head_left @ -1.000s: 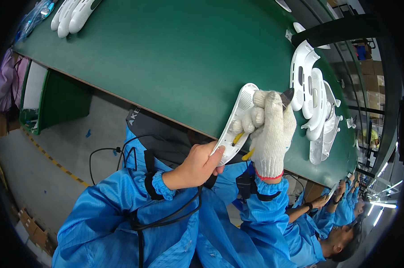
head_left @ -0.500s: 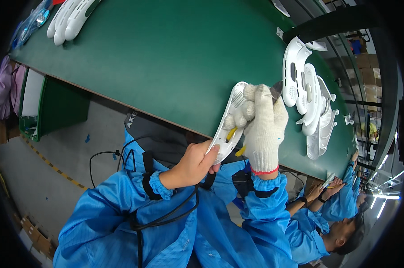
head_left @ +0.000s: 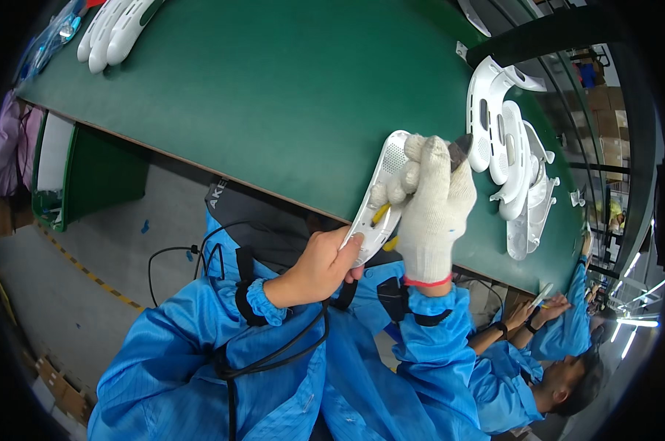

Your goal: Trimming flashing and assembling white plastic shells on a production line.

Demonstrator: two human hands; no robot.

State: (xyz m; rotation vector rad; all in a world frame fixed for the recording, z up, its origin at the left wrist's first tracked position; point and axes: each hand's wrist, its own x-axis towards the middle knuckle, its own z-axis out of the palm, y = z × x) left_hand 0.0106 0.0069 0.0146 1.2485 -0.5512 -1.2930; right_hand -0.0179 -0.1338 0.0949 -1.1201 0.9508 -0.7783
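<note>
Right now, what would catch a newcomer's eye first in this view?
At centre, a long white plastic shell is held up over the near edge of the green table: the bare left hand grips its lower end, and the right hand, in a white knit glove, wraps its upper part. To the right on the table lies a pile of similar white shells; another person in blue works at lower right.

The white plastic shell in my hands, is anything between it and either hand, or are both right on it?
Nothing visible stands between. The bare left hand grips the lower end of the white plastic shell, thumb on its face. The gloved right hand wraps its upper part, with a yellow-handled tool tucked under the glove against the shell.
</note>
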